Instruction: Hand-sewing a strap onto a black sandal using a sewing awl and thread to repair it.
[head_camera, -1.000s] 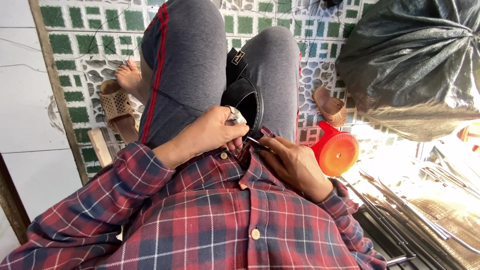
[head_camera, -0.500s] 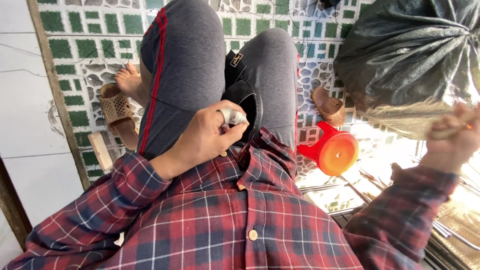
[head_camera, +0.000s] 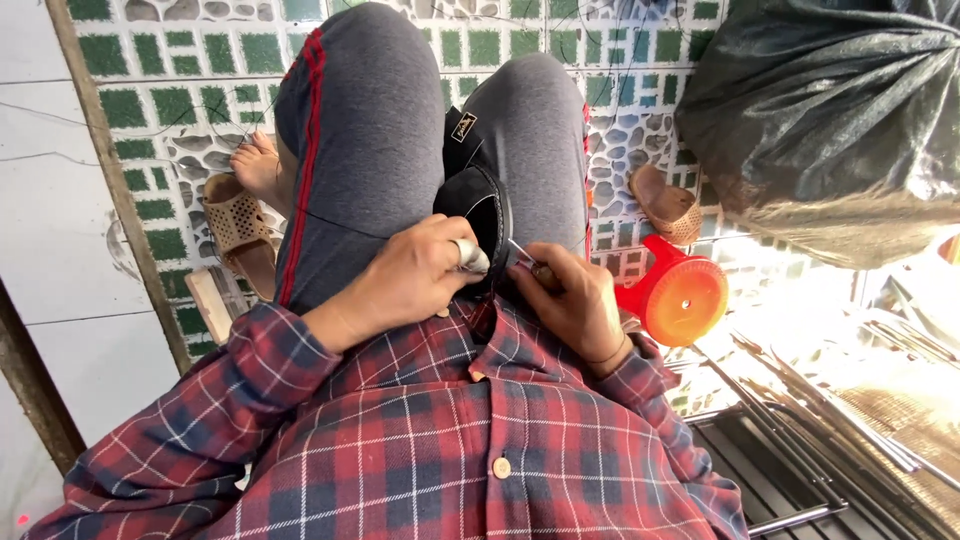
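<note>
Plaid sleeves low in frame; just above them the left hand (head_camera: 405, 285) curls shut round the black shoe piece (head_camera: 480, 215) at centre, thimbled finger on its rim; the right hand (head_camera: 570, 300) pinches a thin awl (head_camera: 525, 255), tip slanting up-left into that rim; red stool (head_camera: 675, 295) beyond, right.

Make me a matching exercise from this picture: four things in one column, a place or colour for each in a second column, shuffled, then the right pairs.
Things:
1. black shoe piece
2. round plastic lid
3. big plastic sack
4. tan sandal

Places or colours:
A. orange-red, on the floor beside the right hand
B. dark and shiny, at the upper right
C. held between the knees, by the left hand
D. on the tiled floor by the bare foot

Pairs: 1-C, 2-A, 3-B, 4-D
</note>
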